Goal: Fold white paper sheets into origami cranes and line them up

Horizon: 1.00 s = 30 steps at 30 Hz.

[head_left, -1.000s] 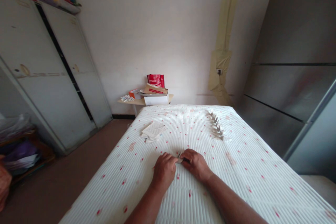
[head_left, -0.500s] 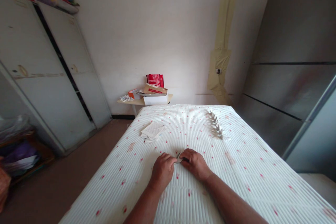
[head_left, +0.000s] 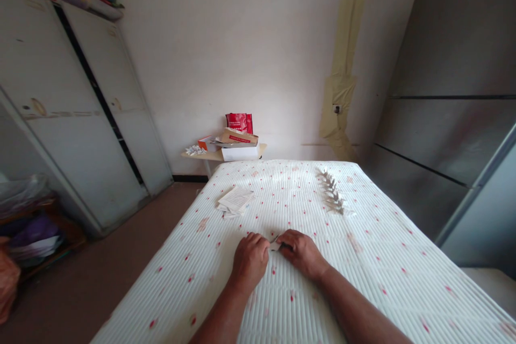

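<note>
Orange-and-white box (head_left: pixel 207 143) and white box (head_left: pixel 240 152) — contents not discernible — on the side table (head_left: pixel 215 156); your left (head_left: pixel 250 256) and right hand (head_left: pixel 303 252) pinch folded paper (head_left: pixel 275 245) between their fingers, above the bed (head_left: pixel 282 306).

Soft light falls on a pale wall (head_left: pixel 274 48) (yellowish tape (head_left: pixel 341 91) runs down it) above grey cabinets (head_left: pixel 80 113) and brown floor (head_left: pixel 133 258).

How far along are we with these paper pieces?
The row of folded pieces on the right looks finished. A small pale piece is in hand, pinched between the left hand and right hand. The flat sheets piled on the left look untouched; I can't count them.
</note>
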Motion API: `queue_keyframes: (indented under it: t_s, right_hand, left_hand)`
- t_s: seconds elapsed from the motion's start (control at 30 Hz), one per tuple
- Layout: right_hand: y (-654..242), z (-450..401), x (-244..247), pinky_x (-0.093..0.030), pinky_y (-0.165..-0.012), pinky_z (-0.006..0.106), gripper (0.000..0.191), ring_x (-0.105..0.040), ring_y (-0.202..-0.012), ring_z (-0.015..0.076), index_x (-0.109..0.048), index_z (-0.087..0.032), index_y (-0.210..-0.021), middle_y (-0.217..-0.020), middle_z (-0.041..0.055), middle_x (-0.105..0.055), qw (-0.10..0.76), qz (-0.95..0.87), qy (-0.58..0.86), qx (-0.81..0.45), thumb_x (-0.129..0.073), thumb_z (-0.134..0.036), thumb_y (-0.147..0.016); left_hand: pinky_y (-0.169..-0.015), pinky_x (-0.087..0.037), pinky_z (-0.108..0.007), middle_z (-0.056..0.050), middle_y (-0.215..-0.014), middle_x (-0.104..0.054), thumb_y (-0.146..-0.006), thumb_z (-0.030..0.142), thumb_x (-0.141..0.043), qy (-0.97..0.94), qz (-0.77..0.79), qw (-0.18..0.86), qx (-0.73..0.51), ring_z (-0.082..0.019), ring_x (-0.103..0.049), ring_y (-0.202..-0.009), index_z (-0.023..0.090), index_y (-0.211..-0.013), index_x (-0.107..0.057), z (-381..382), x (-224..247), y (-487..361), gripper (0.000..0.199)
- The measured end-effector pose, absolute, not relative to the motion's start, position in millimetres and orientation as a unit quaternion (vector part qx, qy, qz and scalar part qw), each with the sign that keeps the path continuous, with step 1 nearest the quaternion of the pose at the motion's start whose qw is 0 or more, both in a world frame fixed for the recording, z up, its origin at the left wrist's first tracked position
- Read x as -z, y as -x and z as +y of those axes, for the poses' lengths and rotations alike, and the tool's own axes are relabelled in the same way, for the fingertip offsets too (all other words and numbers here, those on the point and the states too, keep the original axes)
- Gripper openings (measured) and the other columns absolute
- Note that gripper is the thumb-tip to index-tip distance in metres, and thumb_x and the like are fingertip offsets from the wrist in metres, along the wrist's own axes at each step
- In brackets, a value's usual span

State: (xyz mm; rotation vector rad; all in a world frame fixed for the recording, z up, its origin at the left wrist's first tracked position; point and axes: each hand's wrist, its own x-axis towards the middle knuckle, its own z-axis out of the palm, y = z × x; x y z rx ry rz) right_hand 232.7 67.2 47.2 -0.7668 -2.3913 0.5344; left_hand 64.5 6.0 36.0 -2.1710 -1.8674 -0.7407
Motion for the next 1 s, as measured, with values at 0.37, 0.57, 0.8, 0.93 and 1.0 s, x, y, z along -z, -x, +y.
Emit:
queue_keyframes:
  t_s: [0.37,0.57,0.8,0.93,1.0]
  right_hand:
    - [-229.8,66.4,-46.4,-0.041,-0.070,0.021,0.019,-0.058,-0.077,0.0134,-0.065,-0.021,-0.085,-0.079,0.0017,-0.064,0.272,-0.901,0.288,-0.179,-0.048,-0.014,-0.083]
    - [-232.9,66.2,-48.3,-0.042,-0.069,0.022,0.020,-0.057,-0.079,0.0134,-0.066,-0.021,-0.079,-0.090,0.0034,-0.061,0.272,-0.896,0.314,-0.159,-0.049,-0.011,-0.080]
    - [-232.3,63.1,-54.5,-0.036,-0.082,0.034,0.025,-0.047,-0.099,0.0214,-0.065,-0.022,-0.091,-0.110,0.0055,-0.057,0.307,-0.902,0.287,-0.101,-0.057,-0.010,-0.071]
    - [-227.6,59.9,-56.8,-0.032,-0.075,0.032,0.012,-0.049,-0.086,0.0189,-0.064,-0.022,-0.084,-0.083,0.0027,-0.062,0.247,-0.921,0.288,-0.090,-0.058,-0.017,-0.076]
    - [-226.3,59.8,-55.1,-0.031,-0.073,0.031,0.008,-0.050,-0.083,0.0182,-0.064,-0.021,-0.082,-0.079,0.0021,-0.061,0.229,-0.924,0.295,-0.087,-0.059,-0.019,-0.076]
  left_hand:
    - [-0.069,-0.032,-0.031,-0.001,-0.075,-0.057,-0.081,0.016,-0.051,0.757,-0.603,0.109,0.229,-0.017,-0.049,-0.078,0.021,-0.072,-0.062,3.5,-42.2,-72.1,0.015]
    - [-0.068,-0.033,-0.030,-0.002,-0.071,-0.057,-0.082,0.013,-0.050,0.757,-0.602,0.106,0.232,-0.016,-0.049,-0.075,0.019,-0.066,-0.059,8.2,-35.7,-68.9,0.019]
    - [-0.068,-0.035,-0.028,-0.001,-0.071,-0.056,-0.080,0.009,-0.048,0.758,-0.600,0.081,0.242,-0.015,-0.050,-0.075,0.018,-0.067,-0.058,8.4,-35.4,-66.5,0.018]
    - [-0.066,-0.034,-0.028,-0.001,-0.069,-0.057,-0.082,0.010,-0.046,0.763,-0.593,0.086,0.244,-0.015,-0.050,-0.073,0.018,-0.066,-0.057,7.3,-35.9,-66.3,0.021]
    - [-0.066,-0.034,-0.028,-0.002,-0.069,-0.057,-0.084,0.012,-0.045,0.765,-0.591,0.089,0.240,-0.015,-0.050,-0.072,0.018,-0.066,-0.057,6.8,-36.6,-65.5,0.022]
